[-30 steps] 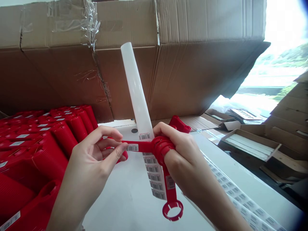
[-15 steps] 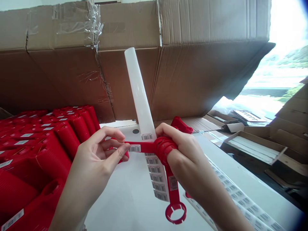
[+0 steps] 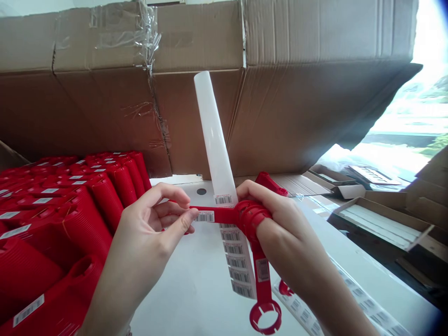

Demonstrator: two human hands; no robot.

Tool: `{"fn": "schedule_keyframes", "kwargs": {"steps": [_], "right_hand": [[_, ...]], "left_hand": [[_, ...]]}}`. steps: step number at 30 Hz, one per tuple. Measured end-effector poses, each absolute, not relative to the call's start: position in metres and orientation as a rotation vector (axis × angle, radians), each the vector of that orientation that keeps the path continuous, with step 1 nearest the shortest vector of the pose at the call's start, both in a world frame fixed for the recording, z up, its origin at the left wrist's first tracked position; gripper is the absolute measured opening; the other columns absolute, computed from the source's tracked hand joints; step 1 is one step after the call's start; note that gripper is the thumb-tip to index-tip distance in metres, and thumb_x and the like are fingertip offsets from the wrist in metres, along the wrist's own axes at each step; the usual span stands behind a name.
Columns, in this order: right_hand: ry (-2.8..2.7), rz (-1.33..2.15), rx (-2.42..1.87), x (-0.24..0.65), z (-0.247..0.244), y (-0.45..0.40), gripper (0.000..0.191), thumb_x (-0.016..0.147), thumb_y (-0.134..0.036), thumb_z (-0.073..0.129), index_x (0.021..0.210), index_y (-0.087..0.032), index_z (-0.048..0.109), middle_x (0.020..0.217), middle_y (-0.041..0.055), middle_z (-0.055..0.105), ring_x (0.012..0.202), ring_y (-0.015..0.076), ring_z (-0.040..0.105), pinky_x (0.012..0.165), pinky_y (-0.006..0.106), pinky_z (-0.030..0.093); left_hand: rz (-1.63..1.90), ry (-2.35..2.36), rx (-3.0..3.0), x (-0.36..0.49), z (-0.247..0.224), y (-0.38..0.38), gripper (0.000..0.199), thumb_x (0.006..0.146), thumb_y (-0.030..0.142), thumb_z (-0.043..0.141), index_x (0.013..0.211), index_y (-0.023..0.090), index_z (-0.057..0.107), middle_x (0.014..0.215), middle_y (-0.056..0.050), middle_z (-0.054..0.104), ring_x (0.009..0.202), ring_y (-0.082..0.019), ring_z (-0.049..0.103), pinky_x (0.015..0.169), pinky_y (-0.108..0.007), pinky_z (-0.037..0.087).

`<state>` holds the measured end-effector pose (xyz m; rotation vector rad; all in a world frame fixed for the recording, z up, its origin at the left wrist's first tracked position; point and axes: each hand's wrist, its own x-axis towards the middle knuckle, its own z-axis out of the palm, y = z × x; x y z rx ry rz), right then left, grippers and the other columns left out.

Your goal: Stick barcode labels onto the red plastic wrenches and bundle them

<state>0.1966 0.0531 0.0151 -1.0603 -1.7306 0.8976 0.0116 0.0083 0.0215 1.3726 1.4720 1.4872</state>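
My left hand [image 3: 154, 238] pinches the left end of a flat red plastic strip [image 3: 224, 215] that bears a barcode label [image 3: 205, 216]. My right hand [image 3: 280, 219] is closed round several stacked red rings [image 3: 250, 217] at the strip's other end. From these rings another red piece [image 3: 262, 275] hangs down, with a barcode label and an open ring at its bottom. Behind the red pieces stands a long white label strip [image 3: 219, 144], curled at the top, with rows of barcode labels on its lower part. How the right hand holds this strip is hidden.
Stacked red plastic parts [image 3: 84, 214] with barcode labels fill the left. A large cardboard box [image 3: 196, 112] spans the back. On the white table [image 3: 185, 289], label sheets [image 3: 360, 294] lie at the right, near open cartons [image 3: 388, 224].
The whole view has shifted, so hands and surroundings appear a little further right. Both hands keep their hold on the red pieces.
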Motion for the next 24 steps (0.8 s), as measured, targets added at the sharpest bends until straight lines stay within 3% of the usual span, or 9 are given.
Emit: {"fn": "schedule_keyframes", "kwargs": {"steps": [5, 24], "right_hand": [[-1.734, 0.904, -1.055, 0.1952, 0.0172, 0.0527, 0.023, 0.083, -0.009, 0.043, 0.075, -0.025, 0.057, 0.070, 0.0016, 0.065, 0.059, 0.0170, 0.056, 0.041, 0.024, 0.037], [-1.769, 0.846, -1.102, 0.1952, 0.0202, 0.0493, 0.022, 0.088, -0.011, 0.043, 0.077, -0.023, 0.057, 0.069, -0.0005, 0.065, 0.059, 0.0160, 0.056, 0.042, 0.023, 0.037]], "left_hand": [[1.511, 1.438, 1.386, 0.0131, 0.0222, 0.0076, 0.012, 0.084, 0.025, 0.079, 0.082, 0.027, 0.068, 0.083, 0.005, 0.067, 0.080, -0.010, 0.070, 0.067, -0.010, 0.058], [1.516, 1.438, 1.408, 0.0146, 0.0208, 0.0097, 0.011, 0.086, 0.022, 0.076, 0.082, 0.026, 0.066, 0.084, 0.006, 0.067, 0.080, -0.007, 0.070, 0.070, -0.010, 0.057]]}}
